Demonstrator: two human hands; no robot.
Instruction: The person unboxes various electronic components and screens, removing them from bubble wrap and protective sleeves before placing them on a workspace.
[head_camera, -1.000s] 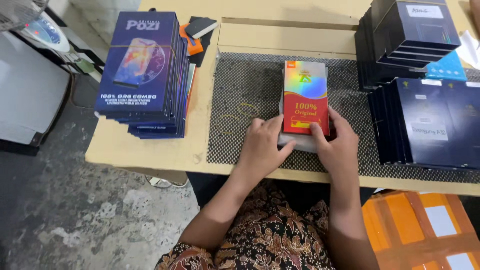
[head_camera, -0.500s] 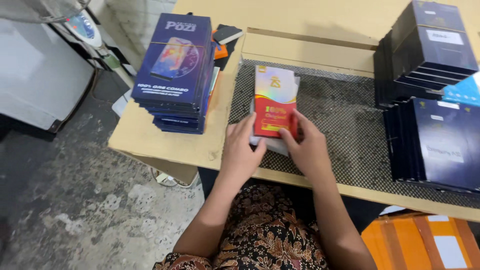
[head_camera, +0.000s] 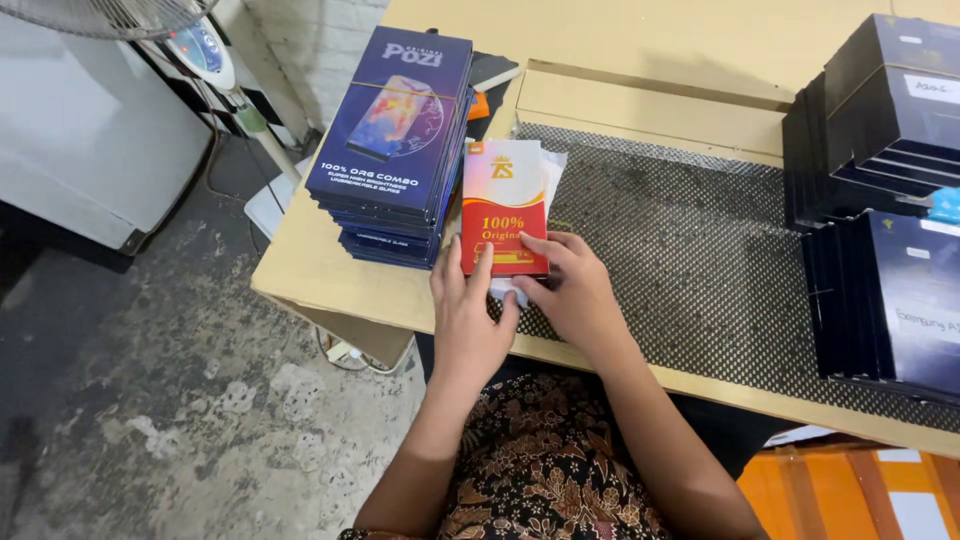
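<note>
One red-and-white box (head_camera: 505, 207) lies near the counter (head_camera: 330, 270) front edge, beside one dark-blue box stack (head_camera: 395, 140). Left hand (head_camera: 470, 320) and right hand (head_camera: 575, 295) grip its near end (both grasping).

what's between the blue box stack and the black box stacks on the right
In the head view, the red pack held by both hands, left hand and right hand, then bare black mesh mat.

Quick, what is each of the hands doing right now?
Left hand: fingers on the near left edge of the red and white box, holding it.
Right hand: fingers on the box's near right edge, holding it too.
</note>
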